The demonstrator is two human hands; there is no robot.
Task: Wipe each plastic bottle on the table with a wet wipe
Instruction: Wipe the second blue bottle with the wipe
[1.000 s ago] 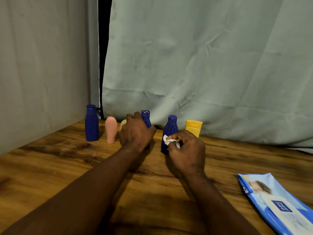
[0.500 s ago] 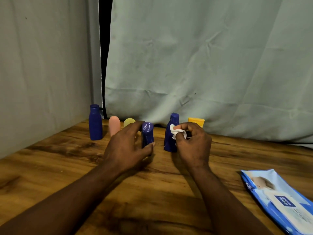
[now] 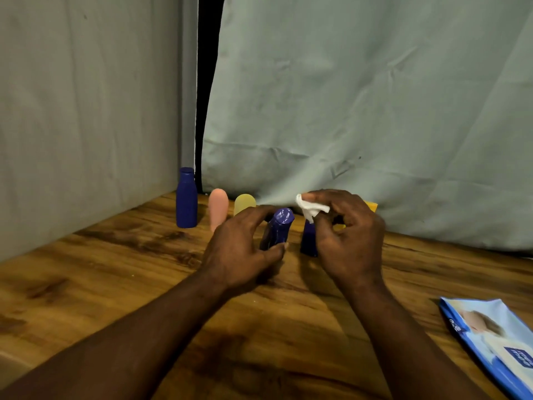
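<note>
Views: one, a wide-angle camera worn on the person's head.
Position: above and behind the hands; both bare forearms run in from the bottom edge to the left hand [image 3: 239, 252] and right hand [image 3: 350, 243] at mid-frame.
Facing: forward and down, across the brown wood-grain table [image 3: 115, 269] to the pale grey-green cloth backdrop [image 3: 346, 96] beyond the hands.
Nearness: close; the hands show large and slightly blurred.
Centre: the small dark blue plastic bottle [image 3: 277, 229] gripped by the left hand, and the crumpled white wet wipe [image 3: 311, 209] pinched by the right.
Edges: the blue-and-white wipe pack [image 3: 496, 342], right of the right hand, is cut by the lower right corner.
</note>
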